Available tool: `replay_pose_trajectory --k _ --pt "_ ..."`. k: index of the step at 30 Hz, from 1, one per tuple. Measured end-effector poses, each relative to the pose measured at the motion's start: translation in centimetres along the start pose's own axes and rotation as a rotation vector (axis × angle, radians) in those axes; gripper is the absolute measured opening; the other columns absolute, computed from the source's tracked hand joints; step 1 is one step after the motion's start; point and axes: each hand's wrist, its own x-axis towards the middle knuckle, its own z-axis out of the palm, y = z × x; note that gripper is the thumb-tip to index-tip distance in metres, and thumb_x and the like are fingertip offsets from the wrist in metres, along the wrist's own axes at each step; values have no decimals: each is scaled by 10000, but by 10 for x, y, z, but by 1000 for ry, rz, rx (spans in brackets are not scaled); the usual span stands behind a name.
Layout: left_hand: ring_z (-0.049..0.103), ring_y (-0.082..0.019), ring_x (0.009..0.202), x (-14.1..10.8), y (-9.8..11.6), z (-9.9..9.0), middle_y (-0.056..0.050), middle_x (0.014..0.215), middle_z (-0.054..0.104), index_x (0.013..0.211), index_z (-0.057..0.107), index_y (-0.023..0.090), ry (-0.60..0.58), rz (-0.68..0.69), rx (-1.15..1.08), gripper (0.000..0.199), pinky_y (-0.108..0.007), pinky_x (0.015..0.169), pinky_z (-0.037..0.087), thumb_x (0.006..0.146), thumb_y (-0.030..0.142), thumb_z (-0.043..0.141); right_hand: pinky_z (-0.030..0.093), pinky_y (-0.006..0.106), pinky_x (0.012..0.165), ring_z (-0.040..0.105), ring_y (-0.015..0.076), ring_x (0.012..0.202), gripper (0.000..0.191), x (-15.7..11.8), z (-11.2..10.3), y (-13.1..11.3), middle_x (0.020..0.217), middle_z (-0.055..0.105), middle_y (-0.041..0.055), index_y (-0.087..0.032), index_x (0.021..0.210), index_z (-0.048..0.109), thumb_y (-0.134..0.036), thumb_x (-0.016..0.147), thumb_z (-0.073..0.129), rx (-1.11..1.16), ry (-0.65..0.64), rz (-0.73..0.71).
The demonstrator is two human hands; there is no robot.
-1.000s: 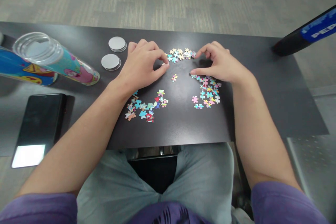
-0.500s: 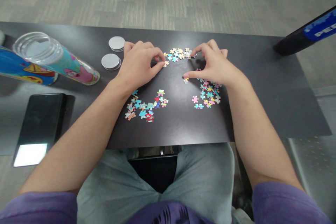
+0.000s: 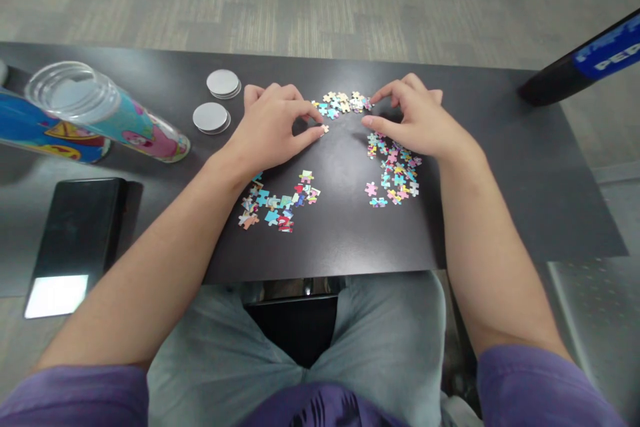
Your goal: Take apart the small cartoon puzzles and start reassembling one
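Note:
My left hand is closed, its thumb and forefinger pinching a small pale jigsaw piece just above or on the table. My right hand has thumb and forefinger apart with nothing between them; its forefinger tip is at the right end of the far pile of jigsaw pieces. Below the right hand lies a pile of pink and teal jigsaw pieces, partly covered by it. Nearer to me on the left, another loose group of jigsaw pieces lies beside my left forearm.
Two stacks of white discs, a back one and a front one, lie left of my left hand. Beyond them stand a clear-lidded cartoon canister and a blue one. A black phone-like slab and a dark blue-labelled bottle flank the table.
My left hand has moved slightly right with its piece. My right hand has shifted right and opened, and the small piece under its thumb now lies by the right pile.

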Motion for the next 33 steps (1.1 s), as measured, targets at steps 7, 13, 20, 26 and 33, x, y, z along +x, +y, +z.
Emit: replay_pose_trajectory --k 7,13,20,26,33 --pt "736 -412 1347 2 1 10 -77 1343 917 1176 982 354 9 5 -74 101 -746 1310 425 1135 357 890 466 684 1227 698 488 1330 589 1 3 -2 1311 798 182 -319 1427 808 -856 1189 772 -6 0 -33" --pt "774 -347 1221 3 3 17 -18 1228 931 1108 905 326 14 -17 -126 42 -708 1350 382 1093 291 923 477 693 1211 735 506 1301 540 2 6 -1 1352 794 185 -329 1446 834 -797 1179 793 -22 25 -35" --pt "782 -306 1180 3 5 2 14 1101 892 1062 883 313 -108 114 -137 87 -621 1333 384 1010 246 904 486 692 1190 744 518 1296 459 2 3 -5 1351 803 186 -355 1462 841 -715 1184 779 -37 36 -39" --pt "775 -311 1190 1 10 10 -25 1207 877 1148 876 300 -35 118 -115 40 -607 1282 387 1109 309 877 453 717 1224 683 504 1372 523 1 6 -18 1408 770 185 -401 1554 859 -782 1229 710 -12 1 -83" --pt "748 -361 1313 2 -8 -9 -45 1363 828 1329 872 330 -218 -10 -109 565 -577 1294 423 900 566 1154 426 756 1250 646 513 1459 603 3 16 -24 1496 724 204 -402 1614 913 -828 1242 704 -2 -49 -153"
